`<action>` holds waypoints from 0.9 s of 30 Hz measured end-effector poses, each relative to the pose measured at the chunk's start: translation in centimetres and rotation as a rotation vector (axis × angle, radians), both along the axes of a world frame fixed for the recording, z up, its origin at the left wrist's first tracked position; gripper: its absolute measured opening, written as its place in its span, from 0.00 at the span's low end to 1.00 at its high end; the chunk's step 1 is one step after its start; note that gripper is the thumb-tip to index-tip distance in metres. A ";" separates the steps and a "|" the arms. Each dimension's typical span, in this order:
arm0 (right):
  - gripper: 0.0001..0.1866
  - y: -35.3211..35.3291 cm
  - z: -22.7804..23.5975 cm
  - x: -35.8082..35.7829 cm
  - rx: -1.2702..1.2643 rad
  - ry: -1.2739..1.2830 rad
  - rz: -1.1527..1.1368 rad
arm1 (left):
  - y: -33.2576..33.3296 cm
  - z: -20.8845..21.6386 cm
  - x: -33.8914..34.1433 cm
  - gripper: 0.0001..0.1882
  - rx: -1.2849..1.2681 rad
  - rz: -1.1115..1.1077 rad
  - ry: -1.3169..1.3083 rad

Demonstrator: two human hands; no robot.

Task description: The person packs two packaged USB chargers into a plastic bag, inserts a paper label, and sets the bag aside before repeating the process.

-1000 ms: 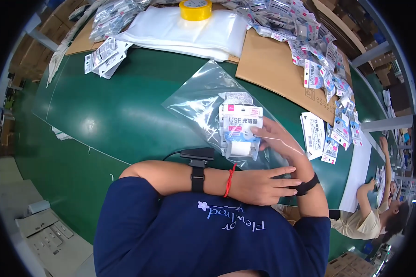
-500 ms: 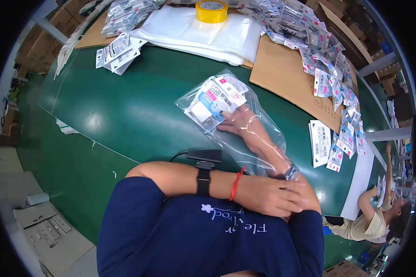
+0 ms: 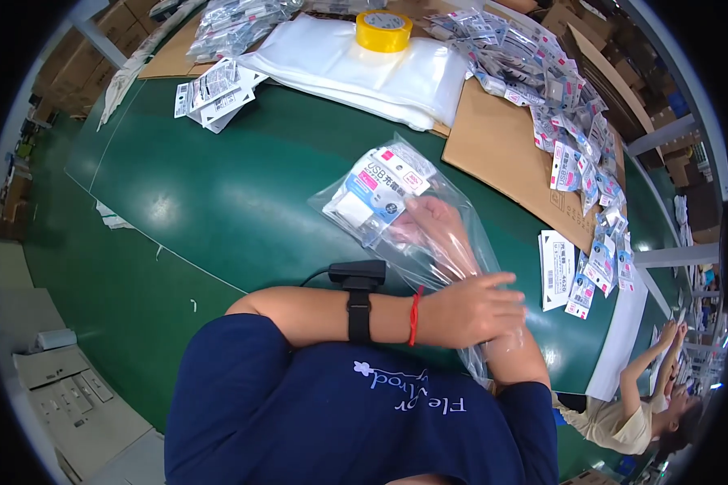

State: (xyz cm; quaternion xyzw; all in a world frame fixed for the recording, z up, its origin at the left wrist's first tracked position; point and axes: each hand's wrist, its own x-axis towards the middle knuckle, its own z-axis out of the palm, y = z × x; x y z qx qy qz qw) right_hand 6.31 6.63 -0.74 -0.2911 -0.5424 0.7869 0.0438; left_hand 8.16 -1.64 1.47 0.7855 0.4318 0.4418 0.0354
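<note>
My right hand (image 3: 438,225) is inside a large clear plastic bag (image 3: 469,212), its thumb on top of a small stack of charger packs (image 3: 378,187) and its fingers curled beneath them. The packs have white, blue and pink cards, with a white part showing through the top one. Across my right forearm lies my left hand (image 3: 473,311), over the bag's open end, its fingers stretched out and slightly apart. Its thumb is hidden. A red string circles the left wrist, and a black strap with a dark device (image 3: 358,273) sits higher on that forearm.
Flat clear bags (image 3: 315,61) lie stacked at the back under a yellow tape roll (image 3: 383,31). Packaged goods (image 3: 542,73) are heaped on cardboard (image 3: 501,162) at the right. White cards (image 3: 218,95) lie far left, another card (image 3: 556,271) right. Another person (image 3: 623,416) works beyond.
My left hand has moved up along my right forearm, toward the right hand. The bag's mouth now hangs past the forearm's near side. The right hand still holds the packs.
</note>
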 end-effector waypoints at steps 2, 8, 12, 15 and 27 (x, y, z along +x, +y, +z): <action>0.18 -0.8 0.8 -0.5 -0.007 -0.029 -0.043 | 0.0 0.3 0.7 0.18 0.034 -0.132 -0.167; 0.19 -0.4 -1.0 1.0 -0.129 -0.030 -0.090 | -0.7 2.2 -3.5 0.26 0.061 0.004 -0.054; 0.20 0.4 -0.4 5.7 0.237 0.280 0.022 | -2.1 0.7 -10.5 0.34 -0.235 0.765 0.289; 0.21 1.6 2.0 8.8 0.066 -0.057 0.240 | -2.9 -2.1 -13.0 0.37 -0.400 0.778 0.491; 0.17 10.8 6.3 24.9 0.825 -0.417 -0.428 | -1.7 -1.8 -7.4 0.37 -0.467 0.469 0.526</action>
